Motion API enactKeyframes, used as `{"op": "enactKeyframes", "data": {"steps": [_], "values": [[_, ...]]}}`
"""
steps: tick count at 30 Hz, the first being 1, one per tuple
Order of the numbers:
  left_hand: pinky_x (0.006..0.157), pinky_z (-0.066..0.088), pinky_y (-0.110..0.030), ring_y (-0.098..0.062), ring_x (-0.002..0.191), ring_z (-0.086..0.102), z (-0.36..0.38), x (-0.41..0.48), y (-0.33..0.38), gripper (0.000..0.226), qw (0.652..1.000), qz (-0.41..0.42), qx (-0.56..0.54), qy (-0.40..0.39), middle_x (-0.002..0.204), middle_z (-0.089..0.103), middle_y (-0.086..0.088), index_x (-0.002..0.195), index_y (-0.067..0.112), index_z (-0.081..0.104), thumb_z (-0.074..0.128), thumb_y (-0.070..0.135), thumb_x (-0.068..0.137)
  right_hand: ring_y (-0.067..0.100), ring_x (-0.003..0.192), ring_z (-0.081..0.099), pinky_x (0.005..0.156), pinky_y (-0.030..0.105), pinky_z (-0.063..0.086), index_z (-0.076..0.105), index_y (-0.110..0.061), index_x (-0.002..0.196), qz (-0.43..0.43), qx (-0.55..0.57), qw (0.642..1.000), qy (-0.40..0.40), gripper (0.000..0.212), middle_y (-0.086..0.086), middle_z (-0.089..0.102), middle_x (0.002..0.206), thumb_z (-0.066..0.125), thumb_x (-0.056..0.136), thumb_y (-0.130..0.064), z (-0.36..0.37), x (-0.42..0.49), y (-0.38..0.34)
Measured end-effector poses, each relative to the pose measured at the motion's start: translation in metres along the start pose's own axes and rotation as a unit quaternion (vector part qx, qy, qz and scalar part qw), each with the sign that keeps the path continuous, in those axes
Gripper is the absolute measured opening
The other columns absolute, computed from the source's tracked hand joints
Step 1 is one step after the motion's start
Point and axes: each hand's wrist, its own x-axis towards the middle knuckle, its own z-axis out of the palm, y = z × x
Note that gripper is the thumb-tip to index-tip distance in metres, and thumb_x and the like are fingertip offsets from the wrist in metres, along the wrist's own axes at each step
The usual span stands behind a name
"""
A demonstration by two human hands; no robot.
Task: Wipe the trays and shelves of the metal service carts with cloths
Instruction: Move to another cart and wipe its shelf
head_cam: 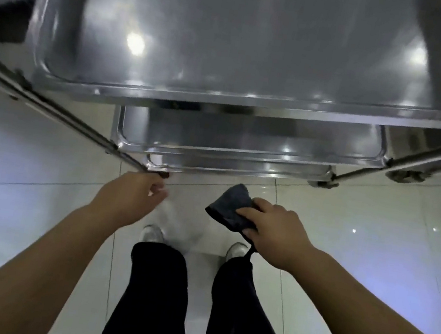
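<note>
Gripping a dark cloth (229,205), right hand (275,231) hangs before 3 cart trays (222,102); left hand (130,194) loosely curled.

No text or labels — none legible.

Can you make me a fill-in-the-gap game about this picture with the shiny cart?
1. The right hand holds a dark ____.
2. The left hand holds ____.
3. The cart's top tray is made of shiny ____.
Missing words: cloth; nothing; metal.
</note>
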Motion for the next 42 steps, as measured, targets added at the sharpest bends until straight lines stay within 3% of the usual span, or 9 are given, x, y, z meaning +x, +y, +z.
{"op": "enactKeyframes", "data": {"steps": [6, 10, 20, 22, 25, 29, 33, 37, 42], "values": [[0.073, 0.039, -0.026, -0.011, 0.089, 0.057, 0.054, 0.007, -0.075, 0.024, 0.996, -0.072, -0.051, 0.016, 0.101, 0.064, 0.011, 0.102, 0.030, 0.063, 0.052, 0.047, 0.089, 0.025, 0.114, 0.048, 0.092, 0.035, 0.038, 0.039, -0.038, 0.138, -0.014, -0.011, 1.000, -0.018, 0.043, -0.007, 0.039, 0.142, 0.045, 0.095, -0.039, 0.048, 0.059, -0.013], [0.079, 0.045, -0.028, -0.012, 0.092, 0.060, 0.099, 0.032, -0.125, 0.025, 0.994, -0.080, -0.065, 0.038, 0.101, 0.065, 0.010, 0.101, 0.029, 0.064, 0.052, 0.047, 0.089, 0.023, 0.113, 0.048, 0.092, 0.035, 0.040, 0.040, -0.039, 0.137, -0.014, 0.001, 1.000, 0.001, 0.042, -0.009, 0.040, 0.139, 0.045, 0.095, -0.039, 0.099, 0.115, -0.025], [0.079, 0.049, -0.032, -0.016, 0.089, 0.060, 0.231, 0.166, -0.243, 0.028, 0.985, -0.127, -0.058, 0.098, 0.104, 0.065, 0.004, 0.103, 0.031, 0.061, 0.050, 0.052, 0.087, 0.020, 0.112, 0.050, 0.092, 0.036, 0.043, 0.045, -0.040, 0.132, -0.068, -0.009, 0.996, 0.054, 0.039, -0.010, 0.044, 0.137, 0.048, 0.094, -0.037, 0.244, 0.282, -0.011], [0.082, 0.050, -0.036, -0.020, 0.092, 0.061, 0.246, 0.195, -0.271, 0.034, 0.974, -0.170, -0.061, 0.133, 0.106, 0.065, 0.000, 0.104, 0.030, 0.061, 0.050, 0.056, 0.086, 0.019, 0.114, 0.050, 0.092, 0.036, 0.043, 0.046, -0.038, 0.133, -0.072, -0.002, 0.995, 0.068, 0.038, -0.009, 0.043, 0.139, 0.048, 0.094, -0.037, 0.271, 0.315, -0.003], [0.084, 0.048, -0.037, -0.023, 0.101, 0.060, 0.260, 0.228, -0.302, 0.052, 0.954, -0.197, -0.088, 0.210, 0.114, 0.065, -0.001, 0.121, 0.024, 0.054, 0.055, 0.058, 0.082, 0.021, 0.114, 0.051, 0.092, 0.037, 0.044, 0.047, -0.035, 0.134, -0.074, 0.017, 0.992, 0.096, 0.040, -0.007, 0.043, 0.140, 0.049, 0.094, -0.037, 0.301, 0.361, 0.003], [0.086, 0.050, -0.040, -0.025, 0.108, 0.058, 0.265, 0.251, -0.303, 0.075, 0.937, -0.152, -0.160, 0.271, 0.125, 0.058, -0.005, 0.134, 0.021, 0.039, 0.065, 0.057, 0.074, 0.026, 0.105, 0.056, 0.086, 0.040, 0.049, 0.048, -0.030, 0.134, -0.056, 0.047, 0.987, 0.144, 0.041, 0.001, 0.051, 0.134, 0.052, 0.094, -0.033, 0.318, 0.401, -0.003], [0.078, 0.050, -0.038, -0.025, 0.101, 0.060, 0.263, 0.263, -0.299, 0.066, 0.916, -0.112, -0.183, 0.339, 0.119, 0.059, -0.007, 0.126, 0.015, 0.043, 0.068, 0.049, 0.076, 0.029, 0.111, 0.052, 0.090, 0.040, 0.045, 0.047, -0.026, 0.136, -0.059, 0.067, 0.979, 0.181, 0.043, 0.003, 0.046, 0.138, 0.053, 0.094, -0.030, 0.325, 0.431, -0.025], [0.073, 0.051, -0.038, -0.025, 0.092, 0.062, 0.273, 0.277, -0.308, 0.044, 0.890, -0.069, -0.212, 0.399, 0.107, 0.063, -0.007, 0.116, 0.017, 0.042, 0.064, 0.039, 0.084, 0.032, 0.118, 0.045, 0.099, 0.040, 0.038, 0.039, -0.031, 0.142, -0.118, -0.011, 0.973, 0.196, 0.047, 0.006, 0.038, 0.145, 0.047, 0.096, -0.033, 0.346, 0.470, -0.049], [0.073, 0.048, -0.029, -0.011, 0.088, 0.057, 0.289, 0.285, -0.317, 0.043, 0.871, -0.011, -0.242, 0.427, 0.110, 0.063, -0.002, 0.117, 0.020, 0.043, 0.063, 0.037, 0.083, 0.033, 0.120, 0.037, 0.100, 0.046, 0.031, 0.022, -0.045, 0.145, -0.221, -0.151, 0.954, 0.138, 0.049, 0.001, 0.019, 0.154, 0.036, 0.098, -0.042, 0.370, 0.495, -0.047]]}}
